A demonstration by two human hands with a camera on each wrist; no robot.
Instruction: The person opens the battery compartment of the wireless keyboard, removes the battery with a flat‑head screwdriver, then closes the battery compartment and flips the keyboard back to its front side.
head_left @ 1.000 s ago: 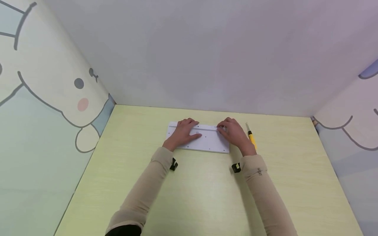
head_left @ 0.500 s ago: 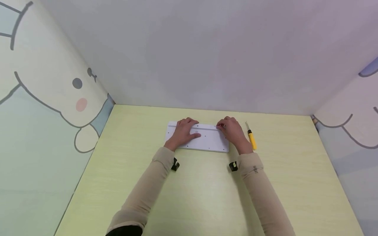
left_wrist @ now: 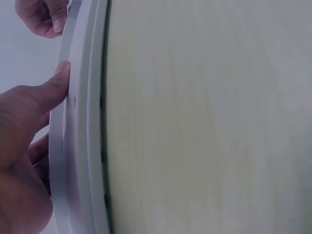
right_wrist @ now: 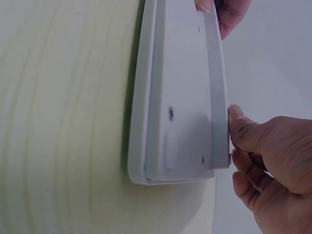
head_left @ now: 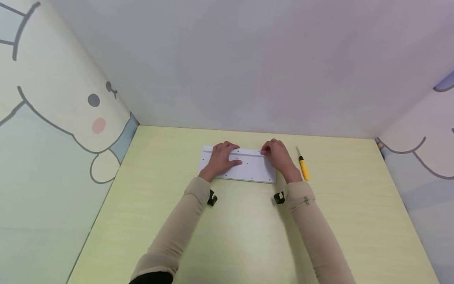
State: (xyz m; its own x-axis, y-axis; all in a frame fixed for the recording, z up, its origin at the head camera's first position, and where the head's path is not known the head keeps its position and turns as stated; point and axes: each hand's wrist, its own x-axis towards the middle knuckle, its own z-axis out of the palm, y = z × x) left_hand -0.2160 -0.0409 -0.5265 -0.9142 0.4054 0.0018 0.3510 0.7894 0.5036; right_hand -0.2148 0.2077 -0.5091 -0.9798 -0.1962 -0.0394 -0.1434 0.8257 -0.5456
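A white keyboard (head_left: 255, 170) lies face down on the table, a raised bar along its far side and several small screw holes in its back. My left hand (head_left: 220, 159) grips its left half, fingers over the far edge and thumb on the back; in the left wrist view the thumb (left_wrist: 56, 85) touches the bar. My right hand (head_left: 278, 156) is at the bar's right end with thumb and fingertips drawn together. They seem to pinch a small thin dark piece (head_left: 260, 152), too small to make out. In the right wrist view the fingertips (right_wrist: 239, 158) touch the bar's outer side.
Right of the right hand lies a screwdriver (head_left: 304, 169) with a yellow and black handle, tip toward the wall. The pale wooden table (head_left: 244, 236) meets a plain wall (head_left: 248, 79) close behind the keyboard. Side walls carry cartoon drawings.
The right hand has shifted slightly left and away from me, and its fingertips have drawn closer together. More of the screwdriver shows. The left hand and keyboard stay nearly still.
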